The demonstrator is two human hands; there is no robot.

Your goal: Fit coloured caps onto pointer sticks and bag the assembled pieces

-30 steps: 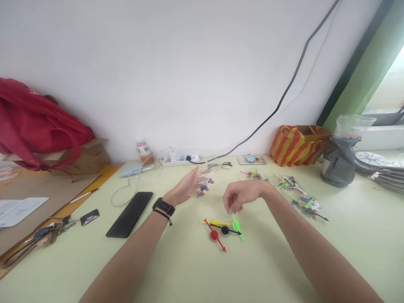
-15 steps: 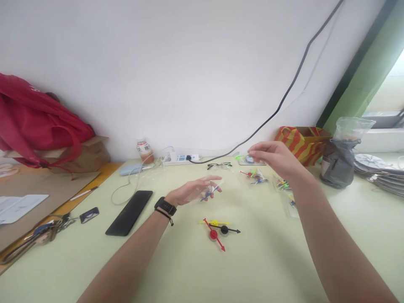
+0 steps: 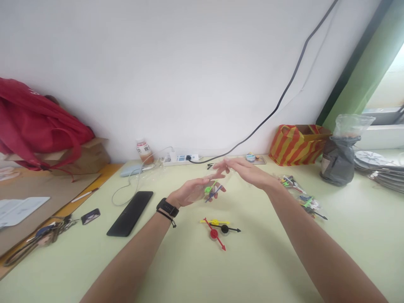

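My left hand (image 3: 195, 189) is closed on a clear plastic bag (image 3: 199, 194). Inside the bag I can make out a green spinner arrow (image 3: 208, 190) and a blue one (image 3: 215, 193), with something white beside them. My right hand (image 3: 244, 170) reaches over the bag's upper end, its fingers stretched out close to the left fingertips. No object shows in the right hand. Below both hands, a red spinner arrow (image 3: 213, 234), a black one (image 3: 224, 229) and a yellow one (image 3: 215, 221) lie together on the table (image 3: 259, 269).
Filled clear packets of coloured arrows (image 3: 311, 204) lie right of my right forearm. Behind stand a striped bag (image 3: 293, 145) and a grey bag (image 3: 339, 162). A black phone-like slab (image 3: 130, 213) lies left, near keys (image 3: 59, 225). A power strip (image 3: 183, 159) runs along the wall.
My right hand has moved left and down from the far right to the bag. The green arrow, earlier at the right fingertips, is now in the bag. My left hand has barely moved.
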